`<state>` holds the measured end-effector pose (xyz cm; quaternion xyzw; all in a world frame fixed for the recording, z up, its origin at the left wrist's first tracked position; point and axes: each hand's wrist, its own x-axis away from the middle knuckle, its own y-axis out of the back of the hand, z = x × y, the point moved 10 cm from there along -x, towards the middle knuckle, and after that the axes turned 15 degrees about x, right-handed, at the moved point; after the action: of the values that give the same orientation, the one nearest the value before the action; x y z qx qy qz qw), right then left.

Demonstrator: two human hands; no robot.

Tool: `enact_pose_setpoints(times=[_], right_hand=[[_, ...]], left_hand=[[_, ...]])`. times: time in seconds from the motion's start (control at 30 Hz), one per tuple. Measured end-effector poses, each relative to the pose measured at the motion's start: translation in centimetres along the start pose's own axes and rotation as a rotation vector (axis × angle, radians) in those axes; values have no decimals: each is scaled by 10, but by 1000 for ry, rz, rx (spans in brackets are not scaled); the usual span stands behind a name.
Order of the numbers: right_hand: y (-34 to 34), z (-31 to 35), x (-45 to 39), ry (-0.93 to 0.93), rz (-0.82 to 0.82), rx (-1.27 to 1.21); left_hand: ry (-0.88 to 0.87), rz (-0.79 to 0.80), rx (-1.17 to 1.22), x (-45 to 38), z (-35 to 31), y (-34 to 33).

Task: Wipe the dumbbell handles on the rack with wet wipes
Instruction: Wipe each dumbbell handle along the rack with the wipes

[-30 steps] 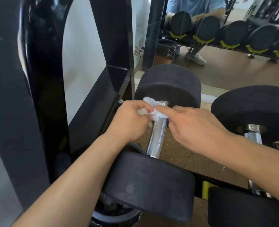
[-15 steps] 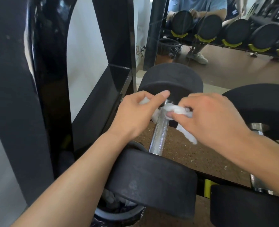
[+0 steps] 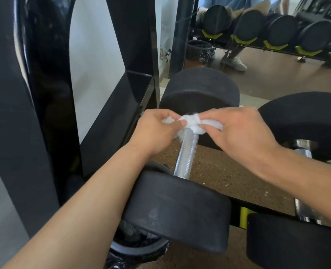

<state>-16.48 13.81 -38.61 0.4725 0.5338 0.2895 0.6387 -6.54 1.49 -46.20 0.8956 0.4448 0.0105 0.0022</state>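
- At the far end of the knurled chrome dumbbell handle (image 3: 186, 156), right against the far black rubber dumbbell head (image 3: 199, 90), you had a crumpled white wet wipe (image 3: 189, 123) wrapped over the bar.
- Your left hand (image 3: 156, 131) pinched the left part of that wipe, fingers curled and the thumb pressed onto the cloth.
- Your right hand (image 3: 238, 133) gripped the right part of it, fingers curled round a fold, with a loose tail of wipe showing under the knuckles.
- Both hands sat close together on either side of the handle, almost touching over the bar.
- The bare stretch of handle ran down from the wipe to the near black rubber dumbbell head (image 3: 180, 210), which lay under your left forearm.
- This dumbbell rested on the black metal rack with yellow-green saddles (image 3: 244, 216), beside the rack's glossy black upright post (image 3: 44, 94) on your left.
- To your right lay a second black rubber dumbbell with a chrome handle (image 3: 304, 117), partly hidden by your right forearm.
- Below the near head you could see the rim of a dark bin lined with a black bag (image 3: 133, 251).
- Ahead, a wall mirror (image 3: 267, 70) showed a row of black dumbbells on the rack and a white sneaker on the brown floor.
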Motion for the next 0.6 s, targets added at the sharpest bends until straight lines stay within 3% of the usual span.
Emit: enact_pose_setpoints(times=[0.1, 0.2, 0.3, 0.47, 0.6], right_hand=[[-9, 21, -7, 152, 76, 324], [-8, 23, -6, 161, 86, 434], [1, 10, 0, 74, 44, 541], [-9, -14, 10, -68, 279, 577], [26, -17, 2, -180, 138, 515]], left_hand=[[49, -9, -10, -7, 5, 3], [50, 4, -109, -9, 2, 0], [27, 4, -71, -10, -3, -2], [-26, 28, -144, -5, -11, -9], [-4, -9, -159, -6, -8, -4]])
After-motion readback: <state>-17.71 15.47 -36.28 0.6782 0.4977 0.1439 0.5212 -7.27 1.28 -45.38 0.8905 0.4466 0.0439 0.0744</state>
